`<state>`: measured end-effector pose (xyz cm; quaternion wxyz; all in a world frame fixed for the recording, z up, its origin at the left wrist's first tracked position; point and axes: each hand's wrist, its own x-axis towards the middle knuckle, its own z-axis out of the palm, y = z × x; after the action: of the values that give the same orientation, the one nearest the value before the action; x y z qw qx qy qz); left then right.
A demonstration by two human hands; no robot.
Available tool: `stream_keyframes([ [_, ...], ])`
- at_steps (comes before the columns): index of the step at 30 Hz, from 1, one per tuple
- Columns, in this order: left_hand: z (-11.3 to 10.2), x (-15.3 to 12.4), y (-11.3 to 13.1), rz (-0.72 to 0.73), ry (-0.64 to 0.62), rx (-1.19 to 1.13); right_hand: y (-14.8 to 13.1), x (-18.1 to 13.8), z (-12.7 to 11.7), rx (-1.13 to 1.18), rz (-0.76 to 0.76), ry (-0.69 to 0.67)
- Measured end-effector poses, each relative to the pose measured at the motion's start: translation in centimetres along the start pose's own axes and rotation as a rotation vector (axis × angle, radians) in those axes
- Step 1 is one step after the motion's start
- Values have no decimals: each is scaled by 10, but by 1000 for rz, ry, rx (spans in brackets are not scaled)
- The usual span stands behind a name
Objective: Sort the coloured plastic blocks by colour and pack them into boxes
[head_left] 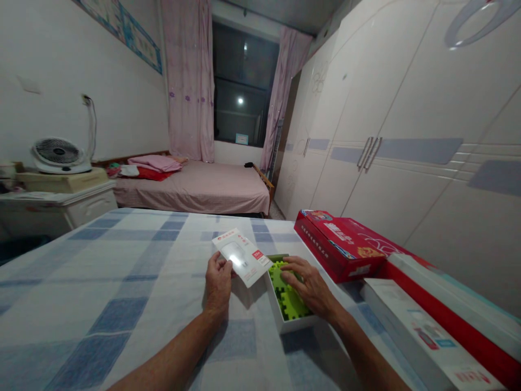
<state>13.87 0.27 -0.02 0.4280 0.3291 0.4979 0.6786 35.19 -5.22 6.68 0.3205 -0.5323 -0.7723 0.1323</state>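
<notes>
My left hand [218, 282] pinches the lower left edge of a thin white package [243, 256], printed with a pale picture and a small red label. The package is tilted above the cloth, its right corner over the edge of an open white box [280, 321]. Inside that box lie bright green flat pieces [293, 305] with notched, toothed edges. My right hand [306, 285] lies over the box's right side, fingers bent slightly and apart, their tips on the green pieces. Its thumb is hidden, and the hand covers part of the pieces.
A red box [342, 241] stands at the right on the checked cloth [118, 304]. Nearer me are a long white box [427, 331] and a long red-and-white package [456, 304]. Beyond the table is a bed [203, 187]; wardrobes [391, 108] line the right.
</notes>
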Motion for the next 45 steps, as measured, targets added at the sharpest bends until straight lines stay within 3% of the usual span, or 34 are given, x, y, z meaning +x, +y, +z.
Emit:
stream_keyframes([
  [2, 0, -1, 2, -2, 0, -8, 0, -1, -11, -7, 20, 15],
  [5, 0, -3, 6, -6, -6, 0, -2, -5, -27, 1, 41, -136],
  [10, 1, -4, 8, -11, 1, 0, -2, -10, -28, 4, 74, -272],
  [16, 1, 1, 0, 1, -12, -11, -3, -9, -26, 4, 60, -244],
  [21, 0, -1, 2, 0, -15, -12, -8, -9, -27, 25, 54, -300],
  [27, 2, -3, 7, -3, -11, -31, -2, -10, -33, -40, 59, -222],
  [35, 1, -2, 6, -7, -1, -23, -12, -19, -31, -90, 81, -346],
  [45, 1, 0, 0, 6, -12, -12, -8, -12, -36, 122, 50, -301],
])
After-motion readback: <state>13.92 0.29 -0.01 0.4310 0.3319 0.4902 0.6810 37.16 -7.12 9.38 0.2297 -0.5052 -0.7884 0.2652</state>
